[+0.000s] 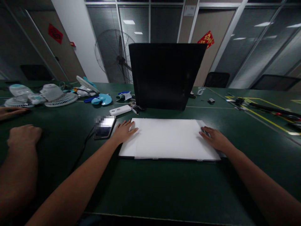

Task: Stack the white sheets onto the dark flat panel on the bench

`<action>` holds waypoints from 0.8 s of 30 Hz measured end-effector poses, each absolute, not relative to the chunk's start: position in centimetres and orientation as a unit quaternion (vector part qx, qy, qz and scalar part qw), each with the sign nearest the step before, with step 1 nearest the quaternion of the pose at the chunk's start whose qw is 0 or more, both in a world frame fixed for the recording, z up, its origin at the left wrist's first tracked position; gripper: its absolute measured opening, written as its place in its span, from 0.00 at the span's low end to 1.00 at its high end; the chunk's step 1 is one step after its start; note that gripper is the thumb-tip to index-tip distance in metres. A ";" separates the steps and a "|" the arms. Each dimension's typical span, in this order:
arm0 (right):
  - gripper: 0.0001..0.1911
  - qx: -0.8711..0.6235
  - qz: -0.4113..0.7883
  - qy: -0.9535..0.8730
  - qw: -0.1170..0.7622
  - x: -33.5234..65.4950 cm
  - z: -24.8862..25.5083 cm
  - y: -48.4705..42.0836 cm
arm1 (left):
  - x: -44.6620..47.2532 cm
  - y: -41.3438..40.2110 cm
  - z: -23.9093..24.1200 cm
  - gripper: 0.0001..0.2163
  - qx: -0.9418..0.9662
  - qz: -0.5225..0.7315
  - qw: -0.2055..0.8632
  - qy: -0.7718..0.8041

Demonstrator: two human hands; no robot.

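Observation:
White paper sheets [169, 138] lie flat, overlapping, over a thin dark-edged panel on the green table. Behind them stands a large black panel [166, 75], upright and leaning back a little. My left hand [124, 131] rests on the left edge of the paper, its fingers stretched out. On the opposite edge lies my right hand [213, 138], fingers extended and palm down. Neither hand grips anything that I can see. Just left of my left hand is a phone [104, 127] with a lit, partly pixelated screen.
A white stick-shaped device [120, 110] lies behind the phone. White fan parts [60, 95] and blue fan blades [102, 99] cover the back left. Another person's hand [24, 135] rests at the left. Black rods [270, 108] and yellow tape [268, 118] are at the right.

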State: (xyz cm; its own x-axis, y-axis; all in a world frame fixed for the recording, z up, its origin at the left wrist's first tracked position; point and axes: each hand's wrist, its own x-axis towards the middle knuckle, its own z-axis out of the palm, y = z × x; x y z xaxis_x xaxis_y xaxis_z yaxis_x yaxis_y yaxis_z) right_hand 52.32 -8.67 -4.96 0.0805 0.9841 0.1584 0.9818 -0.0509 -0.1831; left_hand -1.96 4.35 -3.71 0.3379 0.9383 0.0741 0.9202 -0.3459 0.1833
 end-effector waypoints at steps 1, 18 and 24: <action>0.44 -0.718 0.011 -0.685 0.127 52.2 -5.0 -8.7 | -2.0 4.4 -3.8 0.36 0.817 0.082 0.052 0.569; 0.41 -0.819 -0.054 -0.562 0.105 52.1 -3.7 -9.5 | -2.0 4.2 -3.7 0.38 0.821 0.082 0.048 0.564; 0.38 -0.807 -0.030 -0.577 0.122 51.1 -3.0 -9.6 | -2.2 4.5 -4.0 0.34 0.820 0.074 0.039 0.567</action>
State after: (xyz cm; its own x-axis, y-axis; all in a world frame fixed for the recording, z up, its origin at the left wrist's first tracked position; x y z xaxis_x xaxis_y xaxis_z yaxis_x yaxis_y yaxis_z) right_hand 51.06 -9.61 -3.04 0.3317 0.9241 0.1897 0.9389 -0.3037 -0.1619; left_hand -2.21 4.53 -3.99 0.3465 0.9350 0.0761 0.9233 -0.3542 0.1484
